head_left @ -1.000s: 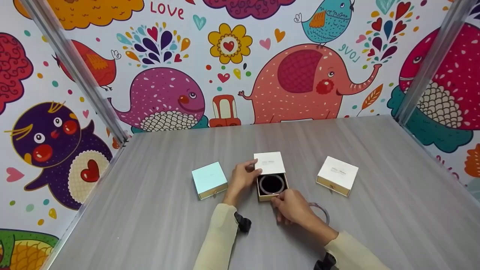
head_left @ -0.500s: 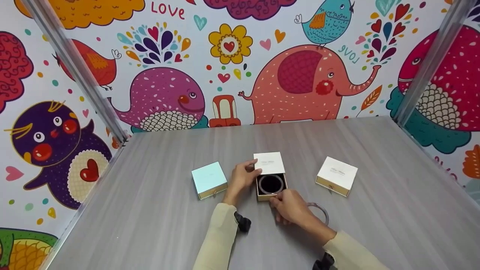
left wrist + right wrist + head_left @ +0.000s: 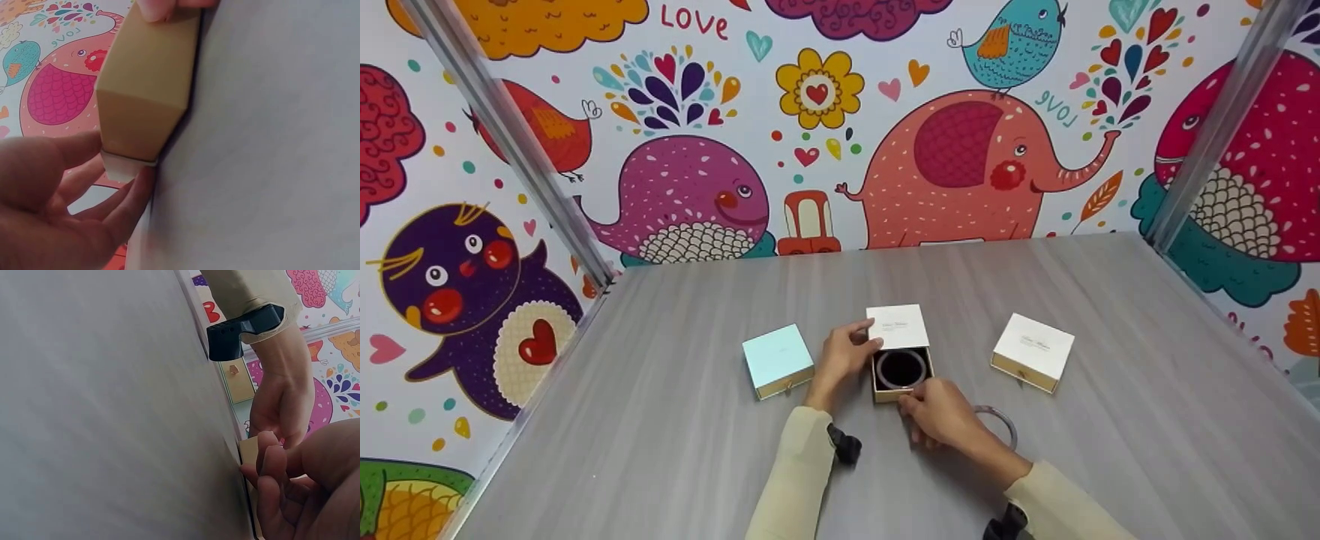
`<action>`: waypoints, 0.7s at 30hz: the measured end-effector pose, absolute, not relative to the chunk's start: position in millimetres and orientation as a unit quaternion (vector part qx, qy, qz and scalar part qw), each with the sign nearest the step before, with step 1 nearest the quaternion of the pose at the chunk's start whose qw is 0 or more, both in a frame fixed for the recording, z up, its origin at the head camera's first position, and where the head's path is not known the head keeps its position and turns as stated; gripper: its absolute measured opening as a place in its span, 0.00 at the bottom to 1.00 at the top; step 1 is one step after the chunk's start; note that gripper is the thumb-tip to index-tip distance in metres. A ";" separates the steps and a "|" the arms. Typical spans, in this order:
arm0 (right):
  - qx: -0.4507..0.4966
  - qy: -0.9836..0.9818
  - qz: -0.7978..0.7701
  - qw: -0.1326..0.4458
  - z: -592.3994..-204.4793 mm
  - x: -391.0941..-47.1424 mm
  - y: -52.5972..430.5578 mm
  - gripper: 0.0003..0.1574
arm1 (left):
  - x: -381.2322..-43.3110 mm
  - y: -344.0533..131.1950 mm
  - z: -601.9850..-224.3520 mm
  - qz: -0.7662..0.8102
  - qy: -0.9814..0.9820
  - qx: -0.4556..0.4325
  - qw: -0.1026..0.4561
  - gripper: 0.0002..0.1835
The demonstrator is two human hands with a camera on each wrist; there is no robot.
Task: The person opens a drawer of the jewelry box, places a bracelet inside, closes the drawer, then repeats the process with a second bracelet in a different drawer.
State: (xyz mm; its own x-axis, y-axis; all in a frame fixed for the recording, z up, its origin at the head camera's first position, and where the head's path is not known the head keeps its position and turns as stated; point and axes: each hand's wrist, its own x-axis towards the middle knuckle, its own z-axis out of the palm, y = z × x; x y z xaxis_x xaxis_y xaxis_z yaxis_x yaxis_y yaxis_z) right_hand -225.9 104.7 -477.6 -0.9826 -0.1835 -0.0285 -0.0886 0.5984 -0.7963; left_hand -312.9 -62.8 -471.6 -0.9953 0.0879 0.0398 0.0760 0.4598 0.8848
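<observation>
In the head view a white drawer-style gift box [image 3: 897,327] lies half pulled out at mid-table. Inside its gold drawer [image 3: 891,396], on a black lining, sits a round bangle [image 3: 925,369]. My left hand [image 3: 844,356] holds the white sleeve at its left side, fingers and thumb around it, as the left wrist view also shows. Curled fingers of my right hand [image 3: 945,411] are at the drawer's front edge; the exact pinch point is hidden. A second bangle [image 3: 1011,427] lies on the table, partly covered by my right wrist.
A light-blue box [image 3: 778,352] stands left of my left hand. Another white box [image 3: 1035,345] stands to the right, shut. Everything is on a grey wood-grain table [image 3: 675,420] with a cartoon-printed wall [image 3: 817,165] behind it.
Both hands keep their places on the box, and the drawer stays equally far out. No clear movement shows beyond a slight shift of the view.
</observation>
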 end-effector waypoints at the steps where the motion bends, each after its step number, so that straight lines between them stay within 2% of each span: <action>1: -0.074 0.892 -0.442 0.055 -477.4 -226.2 104.5 0.20 | -312.8 -62.7 -471.4 0.517 0.855 0.049 0.005 0.23; 21: -0.085 0.889 -0.445 0.062 -475.0 -232.4 104.0 0.19 | -313.6 -62.2 -473.7 0.520 0.853 0.049 0.004 0.23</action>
